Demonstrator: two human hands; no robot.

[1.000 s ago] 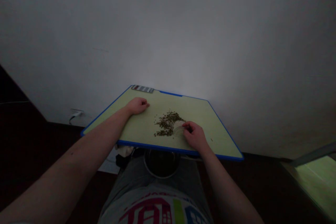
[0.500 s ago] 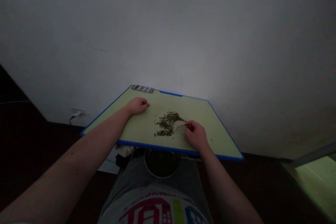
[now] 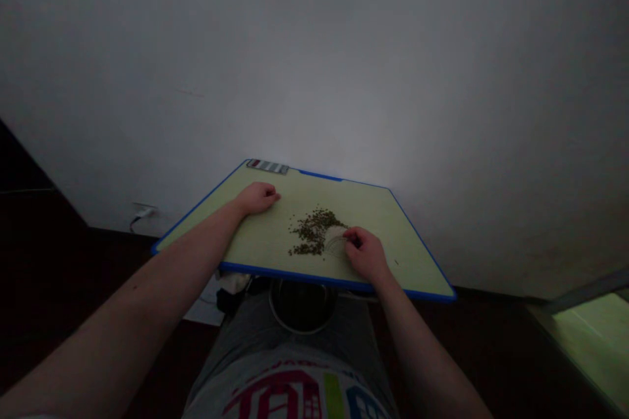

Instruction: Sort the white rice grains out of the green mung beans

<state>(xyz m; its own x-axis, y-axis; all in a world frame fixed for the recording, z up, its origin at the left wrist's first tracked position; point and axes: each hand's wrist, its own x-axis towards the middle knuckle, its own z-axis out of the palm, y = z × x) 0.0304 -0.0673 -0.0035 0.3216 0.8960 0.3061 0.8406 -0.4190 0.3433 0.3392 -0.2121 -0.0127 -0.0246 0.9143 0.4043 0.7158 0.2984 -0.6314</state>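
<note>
A loose pile of small green-brown grains lies on a pale yellow-green board with a blue rim. At the pile's right side, my right hand pinches a clear half-round piece with curved lines, like a protractor. Its left edge touches the grains, and my fingers hide its right end. My left hand rests on the board left of the pile, fingers curled in, with nothing seen in them. The left forearm crosses the board's front left edge.
A phone-like flat device lies at the board's far left corner. Below the front edge, a round dark bowl sits on my lap. A wall rises behind the board. A white plug is at the wall on the left.
My right hand and the half-round piece have shifted very slightly left. My left hand and the pile look the same.
</note>
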